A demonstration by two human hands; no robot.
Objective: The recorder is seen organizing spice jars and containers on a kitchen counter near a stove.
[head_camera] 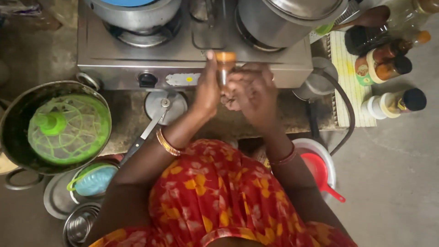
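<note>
Both my hands are raised together in front of a steel two-burner stove (pixel 192 50). My left hand (pixel 206 89) grips a small clear jar with an orange lid (pixel 225 64), holding it upright. My right hand (pixel 251 89) is curled around the jar's lower part from the right side. The jar's contents are hidden by my fingers. Bangles circle both wrists, and a red flowered garment fills the lower view.
Steel pots (pixel 279 18) sit on both burners. A dark wok holding a green plastic strainer (pixel 68 128) stands at left, with steel bowls (pixel 80 224) below. A ladle (pixel 157 114) lies under the stove. Bottles (pixel 388 68) stand at right; a red scoop in a white bowl (pixel 320 169) is nearby.
</note>
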